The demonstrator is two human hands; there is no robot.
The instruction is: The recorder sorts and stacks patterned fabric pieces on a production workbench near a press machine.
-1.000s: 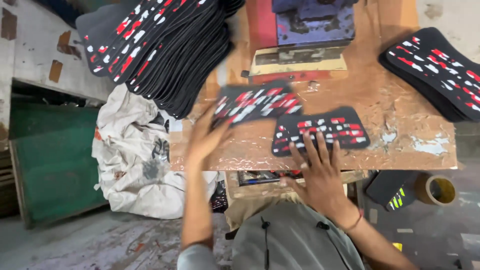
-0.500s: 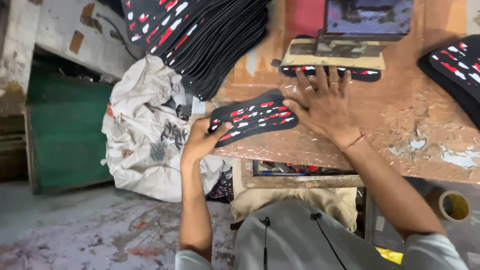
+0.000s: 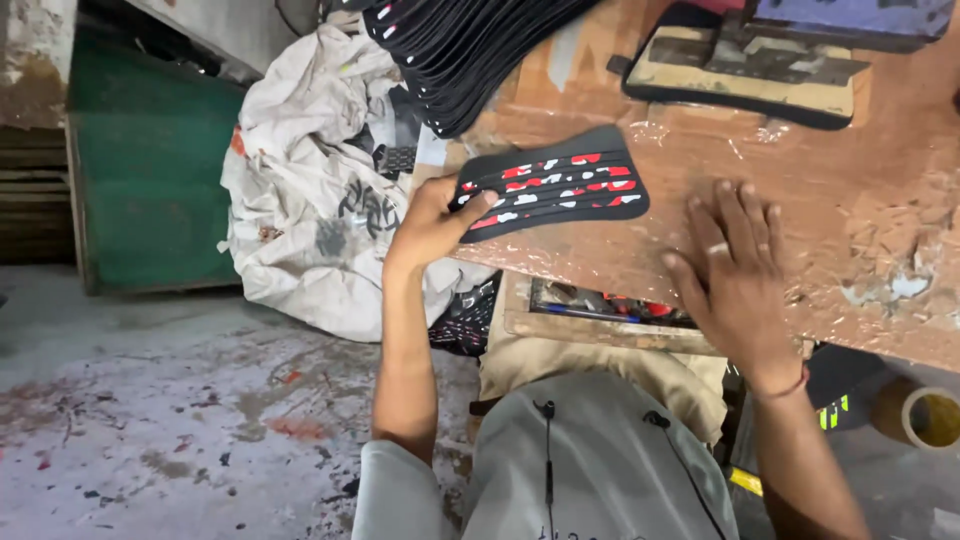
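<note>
My left hand (image 3: 432, 222) grips the left end of a black curved fabric panel (image 3: 555, 187) printed with red and white marks, holding it at the near edge of the worn brown worktable (image 3: 880, 200). My right hand (image 3: 738, 272) lies flat on the tabletop, fingers spread, holding nothing, just right of the panel. Farther back, another black panel (image 3: 735, 100) lies under a tan plate (image 3: 745, 66) of a press.
A tall stack of the same black panels (image 3: 470, 55) leans at the table's far left. A crumpled white sack (image 3: 315, 190) lies on the floor beside a green box (image 3: 150, 170). A tape roll (image 3: 928, 415) sits low right. A shelf under the table (image 3: 600, 310) holds small items.
My right hand pushed one panel under the press plate, then drew back to rest flat on the table. My left hand kept its hold on the other panel.
</note>
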